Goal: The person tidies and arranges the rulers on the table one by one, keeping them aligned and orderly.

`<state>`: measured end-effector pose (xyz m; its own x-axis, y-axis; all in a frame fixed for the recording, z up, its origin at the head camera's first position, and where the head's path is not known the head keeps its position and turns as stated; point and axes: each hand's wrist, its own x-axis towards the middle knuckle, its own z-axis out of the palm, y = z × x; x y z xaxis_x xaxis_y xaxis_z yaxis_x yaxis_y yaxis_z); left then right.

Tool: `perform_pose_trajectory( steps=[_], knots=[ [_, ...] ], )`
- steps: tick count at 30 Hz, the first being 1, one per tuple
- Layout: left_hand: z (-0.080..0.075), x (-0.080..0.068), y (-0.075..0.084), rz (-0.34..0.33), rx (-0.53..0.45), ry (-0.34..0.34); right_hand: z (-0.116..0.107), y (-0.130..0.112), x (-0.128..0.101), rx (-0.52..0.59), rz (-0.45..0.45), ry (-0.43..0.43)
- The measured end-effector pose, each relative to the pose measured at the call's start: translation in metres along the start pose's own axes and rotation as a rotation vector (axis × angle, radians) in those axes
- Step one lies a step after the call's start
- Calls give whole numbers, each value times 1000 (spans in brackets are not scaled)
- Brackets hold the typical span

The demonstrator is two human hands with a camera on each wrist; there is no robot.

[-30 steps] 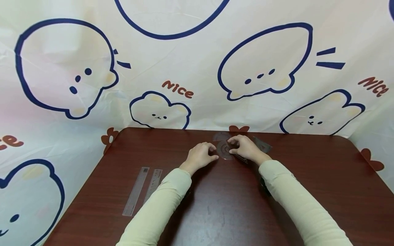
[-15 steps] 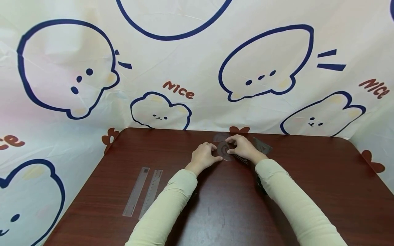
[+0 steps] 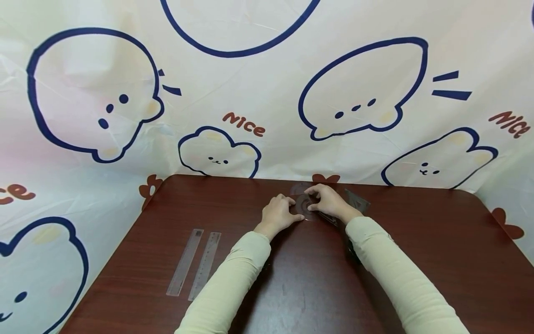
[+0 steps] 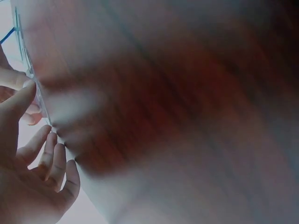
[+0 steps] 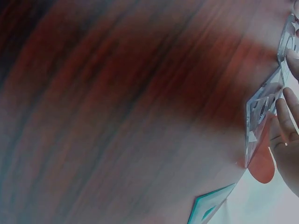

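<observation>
Both hands meet at the far middle of the dark red table (image 3: pixel 317 287), over a clear round protractor (image 3: pixel 303 205) that lies flat there. The left hand (image 3: pixel 278 214) rests at the disc's left edge with its fingers (image 4: pixel 46 154) curled and their tips on or at the rim; the left wrist view shows them bent against a thin clear edge (image 4: pixel 36 88), though blur hides whether they truly pinch it. The right hand (image 3: pixel 328 201) lies on the disc's right side, fingers bent, thumb and forefinger closed on the plastic near its centre. In the right wrist view its fingertips (image 5: pixel 286 109) touch the clear plastic piece (image 5: pixel 262 109).

Just right of that hand, a clear set square (image 3: pixel 357 202) lies flat on the table, partly under the wrist. Two clear rulers (image 3: pixel 193 268) lie side by side near the table's left edge, well apart from the hands. A cream cloth (image 3: pixel 258 79) printed with blue-outlined cartoon animals hangs behind and around the table. Both sleeves (image 3: pixel 233 283) are pale yellow.
</observation>
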<state>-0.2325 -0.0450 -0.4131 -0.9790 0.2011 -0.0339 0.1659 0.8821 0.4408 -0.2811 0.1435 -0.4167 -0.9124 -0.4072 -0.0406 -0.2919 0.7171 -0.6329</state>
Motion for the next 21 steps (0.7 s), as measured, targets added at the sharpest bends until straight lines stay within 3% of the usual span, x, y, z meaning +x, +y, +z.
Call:
perform_pose_trajectory(
  steps=[21],
  knots=[
    [1,1,-4,32,16,-12,-1,1,-1,-16,-27,-22]
  ],
)
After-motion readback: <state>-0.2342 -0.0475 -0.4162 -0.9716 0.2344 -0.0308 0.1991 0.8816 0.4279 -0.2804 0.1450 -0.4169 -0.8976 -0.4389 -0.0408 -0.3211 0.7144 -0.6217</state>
